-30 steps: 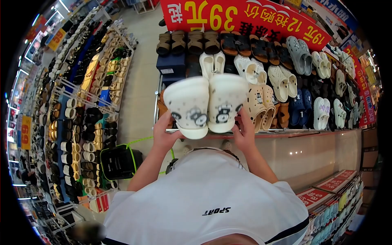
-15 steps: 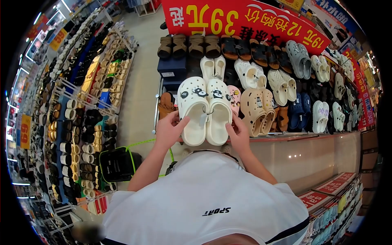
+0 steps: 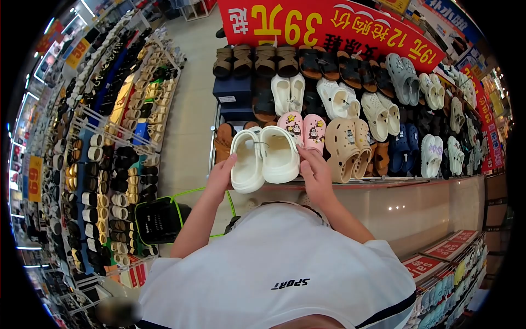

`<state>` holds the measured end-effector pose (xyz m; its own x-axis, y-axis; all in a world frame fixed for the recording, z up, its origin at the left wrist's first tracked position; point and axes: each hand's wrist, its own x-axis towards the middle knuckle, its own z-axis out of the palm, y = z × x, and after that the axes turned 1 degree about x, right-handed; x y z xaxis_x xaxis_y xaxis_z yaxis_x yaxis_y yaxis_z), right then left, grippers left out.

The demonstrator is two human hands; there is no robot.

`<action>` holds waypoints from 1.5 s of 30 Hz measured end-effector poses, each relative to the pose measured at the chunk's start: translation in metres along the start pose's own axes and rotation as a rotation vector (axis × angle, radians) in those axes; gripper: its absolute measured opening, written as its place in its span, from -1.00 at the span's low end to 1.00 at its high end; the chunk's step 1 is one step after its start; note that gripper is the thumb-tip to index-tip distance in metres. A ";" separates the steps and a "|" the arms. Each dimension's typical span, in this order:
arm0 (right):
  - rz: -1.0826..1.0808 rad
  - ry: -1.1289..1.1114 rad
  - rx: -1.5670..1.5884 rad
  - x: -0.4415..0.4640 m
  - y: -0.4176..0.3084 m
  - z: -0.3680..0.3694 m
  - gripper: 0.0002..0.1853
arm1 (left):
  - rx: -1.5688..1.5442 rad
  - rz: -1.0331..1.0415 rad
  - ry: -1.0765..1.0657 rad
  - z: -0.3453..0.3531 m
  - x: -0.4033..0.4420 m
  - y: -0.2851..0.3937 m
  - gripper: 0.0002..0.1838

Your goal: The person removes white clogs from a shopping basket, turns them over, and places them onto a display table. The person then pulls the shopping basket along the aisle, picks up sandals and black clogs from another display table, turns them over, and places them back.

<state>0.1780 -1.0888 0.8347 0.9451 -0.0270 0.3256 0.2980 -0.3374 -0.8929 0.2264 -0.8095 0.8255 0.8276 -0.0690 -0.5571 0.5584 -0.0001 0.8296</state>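
Observation:
A pair of white clogs (image 3: 280, 170) is held between my two hands, tilted with the heels toward me and the openings facing up. A thin tie joins the two shoes. My left hand (image 3: 220, 174) is closed on the outer side of the left clog, its thumb along the edge. On the other side, my right hand (image 3: 316, 170) grips the right clog near its heel. The clogs' decorated toes are turned out of sight. Just behind them on the rack sit pink clogs (image 3: 314, 131) with charms, and beige clogs (image 3: 341, 148) stand to the right.
The display rack (image 3: 378, 180) carries rows of sandals and clogs under a red price sign (image 3: 323, 27). A black basket with a green rim (image 3: 160, 220) is on the floor at left. Shelves of shoes (image 3: 109, 181) line the far left. Blue shoe boxes (image 3: 233, 90) sit at the rack's left end.
The white clogs have tipped so their toes dropped away and their heels show more. They shifted slightly left and no longer cover the pink clogs. Both hands still hold them.

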 end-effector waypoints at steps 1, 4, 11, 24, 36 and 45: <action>0.005 0.001 0.026 0.000 0.006 -0.001 -0.56 | 0.002 -0.005 -0.006 -0.001 -0.001 0.001 -0.44; 0.165 0.028 0.230 -0.009 0.034 0.003 -0.58 | 0.123 0.027 0.043 0.003 -0.008 0.009 -0.47; 0.394 0.024 0.466 -0.017 0.038 -0.004 -0.59 | 0.330 0.122 0.048 0.016 -0.016 0.015 -0.52; 0.369 -0.214 0.331 -0.039 0.092 0.050 -0.24 | 0.538 0.332 0.033 -0.025 0.012 -0.048 -0.40; 0.470 -0.396 0.013 -0.041 0.130 0.156 -0.04 | 0.876 0.433 0.032 -0.120 0.072 -0.093 -0.46; 0.349 -0.258 -0.266 -0.003 0.180 0.227 -0.10 | 1.036 0.454 -0.003 -0.161 0.173 -0.102 -0.54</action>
<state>0.2595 -0.9359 0.6027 0.9946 0.0405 -0.0957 -0.0547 -0.5788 -0.8136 0.3218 -0.6607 0.6381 0.9407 -0.2759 -0.1975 -0.1116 -0.8012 0.5879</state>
